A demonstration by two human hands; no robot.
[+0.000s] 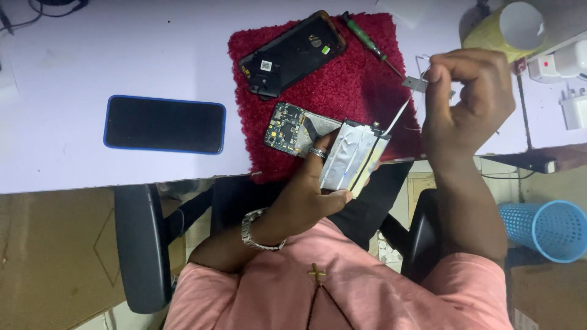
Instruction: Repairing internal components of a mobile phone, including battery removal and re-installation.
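Observation:
My left hand (315, 183) grips an opened phone body (293, 129) at the near edge of a red mat (361, 79); its circuit board shows, and a silver battery (351, 156) is lifted off its right side. My right hand (468, 101) is pinched shut on a thin white strip (397, 115) that runs from my fingers down to the battery. A small grey tab (416, 84) sticks out at my fingertips.
A black phone back cover (292, 54) and a green-handled screwdriver (365, 38) lie on the mat. A blue-cased phone (164, 124) lies face up on the white table (122, 55). A yellow mug (504, 29) and white plugs (562, 67) stand far right; a blue basket (547, 227) sits below.

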